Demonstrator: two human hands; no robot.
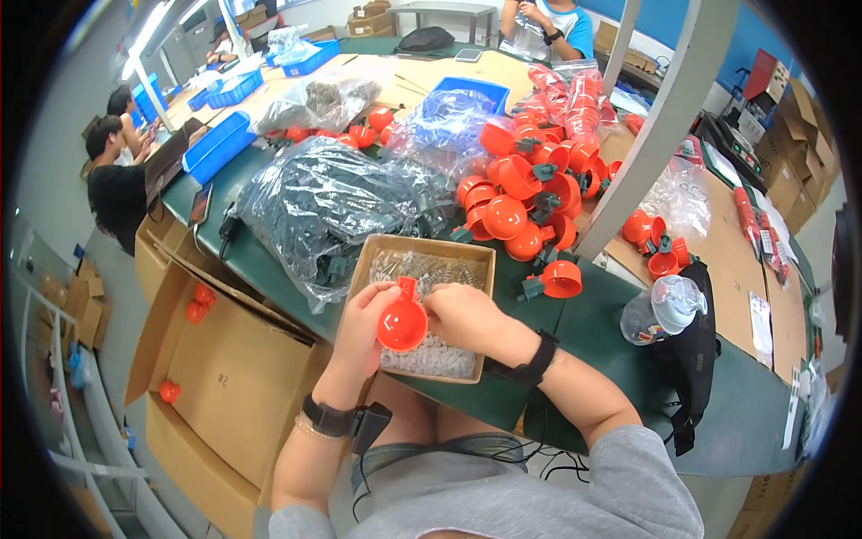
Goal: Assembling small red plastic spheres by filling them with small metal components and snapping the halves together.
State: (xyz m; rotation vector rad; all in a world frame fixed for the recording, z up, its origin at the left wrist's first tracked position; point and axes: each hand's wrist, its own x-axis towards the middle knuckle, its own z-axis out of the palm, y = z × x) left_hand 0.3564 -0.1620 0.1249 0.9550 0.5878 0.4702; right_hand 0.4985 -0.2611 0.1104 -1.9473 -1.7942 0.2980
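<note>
My left hand (361,325) grips a small red plastic cup (402,325) by its side, its round bowl facing up and a short stem pointing away from me. Close beside the stem, my right hand (467,314) has its fingers pinched together; what they hold, if anything, is hidden. Both hands are above a shallow cardboard box (431,244) at the table's near edge. Inside it lie many small white plastic pieces (440,361) and, toward the far side, thin metal springs (458,269).
Red cups with dark green fittings (505,217) are heaped beyond the box. A bag of dark parts (332,207) lies to its left, a lidded jar (660,310) to the right. A large carton (224,386) stands at my left. A white post (642,144) rises from the table.
</note>
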